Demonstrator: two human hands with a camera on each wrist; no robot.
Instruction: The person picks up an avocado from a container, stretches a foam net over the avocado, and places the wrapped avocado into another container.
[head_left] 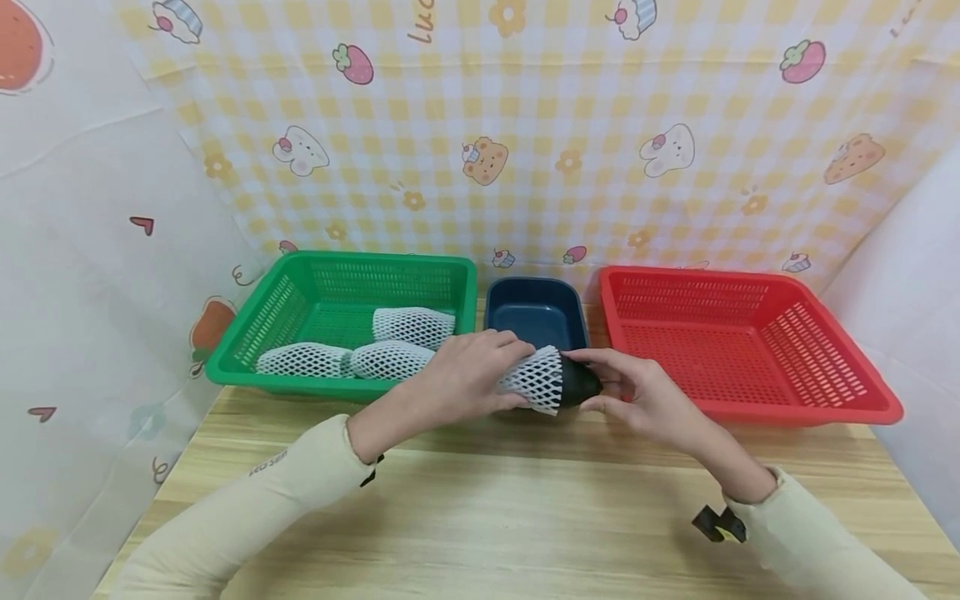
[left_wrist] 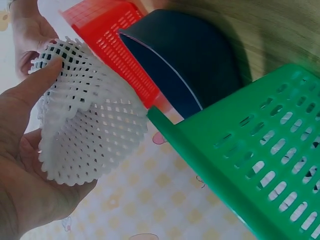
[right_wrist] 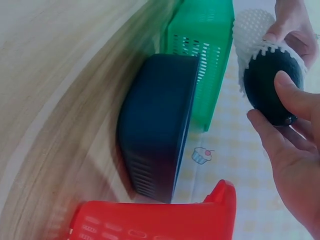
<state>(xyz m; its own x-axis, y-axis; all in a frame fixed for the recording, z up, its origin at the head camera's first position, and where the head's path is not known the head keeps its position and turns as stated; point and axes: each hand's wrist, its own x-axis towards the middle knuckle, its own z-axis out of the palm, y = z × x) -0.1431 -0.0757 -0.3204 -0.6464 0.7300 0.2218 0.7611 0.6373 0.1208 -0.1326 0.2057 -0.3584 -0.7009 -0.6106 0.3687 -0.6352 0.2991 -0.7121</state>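
Observation:
Between my two hands, in front of the blue bin, is a dark avocado [head_left: 579,383] partly covered by a white foam net sleeve [head_left: 538,382]. My left hand [head_left: 472,375] grips the sleeve, thumb on the near side. In the left wrist view, the sleeve's wide loose end [left_wrist: 97,142] gapes toward the camera. My right hand [head_left: 645,396] pinches the avocado's bare end, fingers and thumb on opposite sides. The right wrist view shows that dark end [right_wrist: 272,87] with a small stem spot, poking out of the net's ragged edge. Sleeve covers the rest.
At left, a green basket [head_left: 285,279] holds several white net-wrapped pieces [head_left: 303,360]. A small dark blue bin [head_left: 536,317] stands between it and a red basket [head_left: 690,350] at right. Wooden tabletop [head_left: 510,517] lies in front; a patterned cloth hangs behind.

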